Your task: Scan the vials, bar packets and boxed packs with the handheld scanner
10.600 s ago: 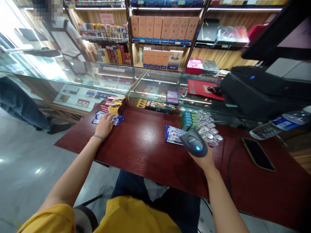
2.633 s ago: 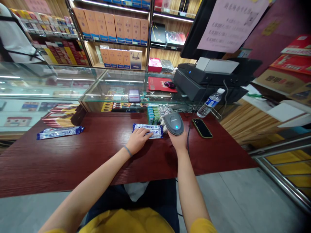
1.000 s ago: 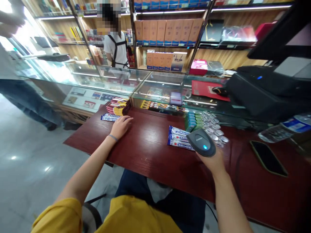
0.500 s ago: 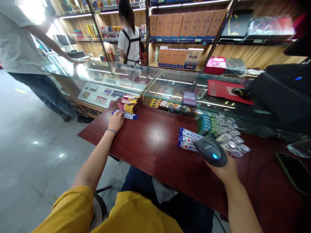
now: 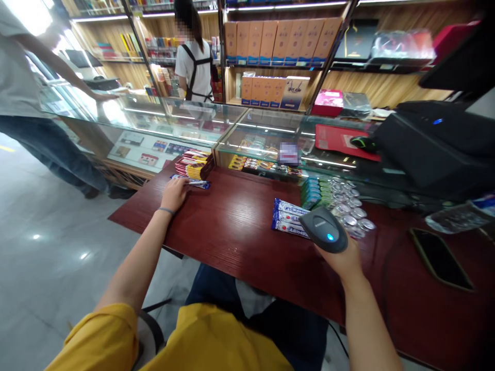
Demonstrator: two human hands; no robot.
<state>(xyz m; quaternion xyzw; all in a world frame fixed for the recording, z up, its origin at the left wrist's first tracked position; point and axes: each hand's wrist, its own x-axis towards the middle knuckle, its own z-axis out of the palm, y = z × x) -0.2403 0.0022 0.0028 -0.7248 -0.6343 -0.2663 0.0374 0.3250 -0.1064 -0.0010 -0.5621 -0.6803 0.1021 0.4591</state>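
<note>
My left hand (image 5: pixel 175 194) is at the table's far left corner, its fingers closed on a slim blue-and-white wrapped snack bar (image 5: pixel 199 183). That bar's left end is partly behind my fingers. Just beyond it stands a stack of red-and-yellow packets (image 5: pixel 194 164). In my right hand (image 5: pixel 345 260) is a dark grey barcode scanner (image 5: pixel 324 230) with a blue light on top; my fingers around its handle are mostly hidden beneath the head. Several blue-and-white wrapped bars (image 5: pixel 288 218) lie side by side, their right ends covered by the scanner.
Teal and green packs (image 5: pixel 316 191) and several small clear containers with silvery tops (image 5: pixel 350 208) stand behind the scanner. A phone (image 5: pixel 441 258) lies at right on the dark red table (image 5: pixel 232 232). Glass display counters (image 5: pixel 247 123) border the far side. Two other people stand beyond.
My left fingers, flatter over the bar before, have now curled round it, and the bar looks slightly raised. The scanner stays by the row of bars. The whole view has shifted a little.
</note>
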